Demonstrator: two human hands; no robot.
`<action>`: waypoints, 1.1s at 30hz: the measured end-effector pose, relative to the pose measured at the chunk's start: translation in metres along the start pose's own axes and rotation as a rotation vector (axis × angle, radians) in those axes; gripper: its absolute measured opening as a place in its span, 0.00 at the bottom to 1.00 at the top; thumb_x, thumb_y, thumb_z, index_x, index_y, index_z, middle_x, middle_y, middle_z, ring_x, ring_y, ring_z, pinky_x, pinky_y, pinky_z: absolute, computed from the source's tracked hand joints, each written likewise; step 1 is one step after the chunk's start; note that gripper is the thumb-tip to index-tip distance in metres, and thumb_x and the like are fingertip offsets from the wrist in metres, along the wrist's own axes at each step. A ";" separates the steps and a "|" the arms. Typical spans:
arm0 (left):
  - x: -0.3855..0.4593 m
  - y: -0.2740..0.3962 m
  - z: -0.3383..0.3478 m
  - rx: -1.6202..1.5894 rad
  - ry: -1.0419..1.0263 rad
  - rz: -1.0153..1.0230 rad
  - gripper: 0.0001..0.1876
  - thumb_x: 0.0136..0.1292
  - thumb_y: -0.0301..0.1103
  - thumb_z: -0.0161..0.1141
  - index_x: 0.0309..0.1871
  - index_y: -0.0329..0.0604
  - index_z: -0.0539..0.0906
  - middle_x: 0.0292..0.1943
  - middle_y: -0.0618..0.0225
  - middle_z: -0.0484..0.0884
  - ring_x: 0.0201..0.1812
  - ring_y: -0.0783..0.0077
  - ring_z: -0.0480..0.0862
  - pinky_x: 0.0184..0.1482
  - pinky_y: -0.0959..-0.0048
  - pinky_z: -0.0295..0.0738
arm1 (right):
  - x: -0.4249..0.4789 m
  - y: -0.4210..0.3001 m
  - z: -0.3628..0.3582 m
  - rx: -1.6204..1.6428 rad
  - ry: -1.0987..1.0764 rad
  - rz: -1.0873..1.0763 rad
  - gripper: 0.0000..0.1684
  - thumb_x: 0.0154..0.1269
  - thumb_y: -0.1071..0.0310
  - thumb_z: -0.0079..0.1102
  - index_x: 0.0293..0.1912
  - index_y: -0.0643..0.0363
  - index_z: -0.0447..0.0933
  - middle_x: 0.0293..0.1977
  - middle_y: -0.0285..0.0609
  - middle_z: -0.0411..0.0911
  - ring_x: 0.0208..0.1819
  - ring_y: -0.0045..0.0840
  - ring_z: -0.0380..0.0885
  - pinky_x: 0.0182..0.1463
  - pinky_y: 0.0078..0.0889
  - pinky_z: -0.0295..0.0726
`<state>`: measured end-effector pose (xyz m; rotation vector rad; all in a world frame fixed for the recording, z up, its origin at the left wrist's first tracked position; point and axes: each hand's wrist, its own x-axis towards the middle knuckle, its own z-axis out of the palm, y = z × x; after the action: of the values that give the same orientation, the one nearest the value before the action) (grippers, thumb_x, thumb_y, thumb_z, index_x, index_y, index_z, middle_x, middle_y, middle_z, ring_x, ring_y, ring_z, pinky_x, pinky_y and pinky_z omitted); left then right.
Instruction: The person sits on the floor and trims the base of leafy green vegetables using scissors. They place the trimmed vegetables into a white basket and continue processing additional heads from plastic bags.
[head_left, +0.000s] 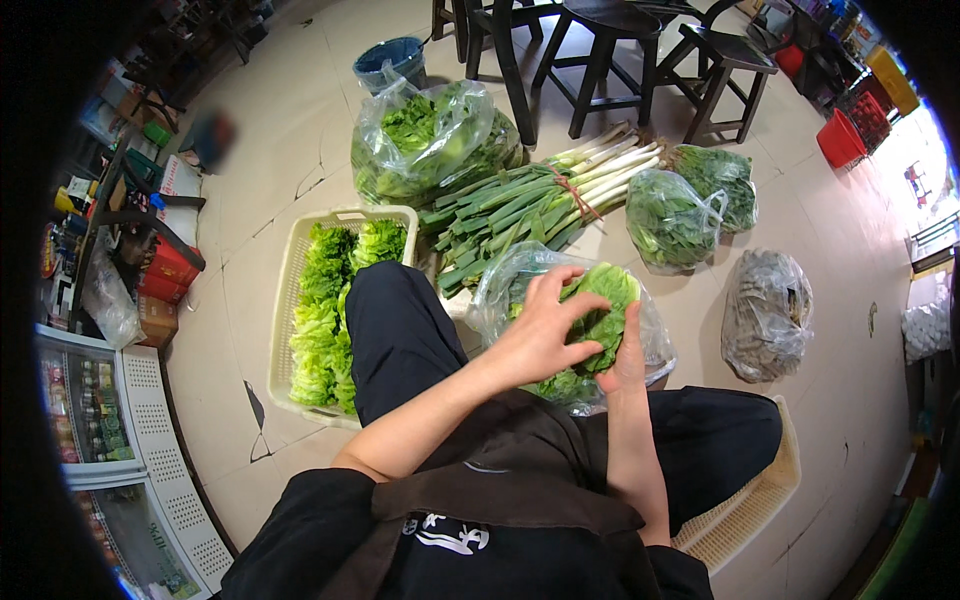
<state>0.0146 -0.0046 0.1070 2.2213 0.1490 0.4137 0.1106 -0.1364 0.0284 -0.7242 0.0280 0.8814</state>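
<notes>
Between my knees lies an opened clear plastic bag (499, 289) with leafy greens inside. Above it my right hand (630, 349) holds a head of lettuce (609, 300) from its right side, the fingers mostly hidden behind the leaves. My left hand (551, 322) reaches over from the left, fingers spread and curved at the leaves; how firmly it touches them cannot be told. A cream plastic basket (281, 330) with rows of lettuce (319, 322) stands beside my left knee.
Ahead lie tied leeks (517, 202), a large bag of greens (427, 142) and smaller bagged greens (671, 217). A bag of greyish contents (765, 315) sits at right. Another cream basket (742, 517) is by my right thigh. Dark wooden stools (611, 22) and a blue bucket (390, 64) stand beyond.
</notes>
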 end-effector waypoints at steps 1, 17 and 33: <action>0.001 0.004 0.006 -0.002 0.025 -0.005 0.23 0.54 0.34 0.71 0.55 0.53 0.80 0.66 0.54 0.64 0.66 0.48 0.64 0.67 0.55 0.61 | -0.001 0.001 0.001 -0.031 0.002 -0.020 0.38 0.70 0.36 0.50 0.66 0.54 0.65 0.61 0.40 0.72 0.60 0.31 0.73 0.63 0.38 0.73; 0.008 -0.092 -0.038 -1.775 -0.168 -0.678 0.09 0.74 0.41 0.54 0.49 0.49 0.76 0.62 0.52 0.77 0.60 0.53 0.79 0.52 0.57 0.83 | -0.021 -0.027 -0.006 -0.023 -0.058 0.233 0.39 0.70 0.42 0.55 0.68 0.58 0.64 0.63 0.45 0.71 0.62 0.34 0.73 0.65 0.41 0.73; -0.002 -0.078 -0.002 -0.409 -0.359 -0.399 0.35 0.67 0.39 0.62 0.74 0.42 0.62 0.67 0.55 0.72 0.67 0.60 0.71 0.64 0.67 0.69 | -0.022 -0.036 0.007 -0.408 0.023 0.161 0.35 0.73 0.59 0.57 0.72 0.56 0.55 0.63 0.44 0.67 0.61 0.28 0.70 0.61 0.31 0.73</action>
<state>0.0148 0.0458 0.0480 1.7698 0.2806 -0.1642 0.1201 -0.1626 0.0612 -1.1247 -0.0769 1.0466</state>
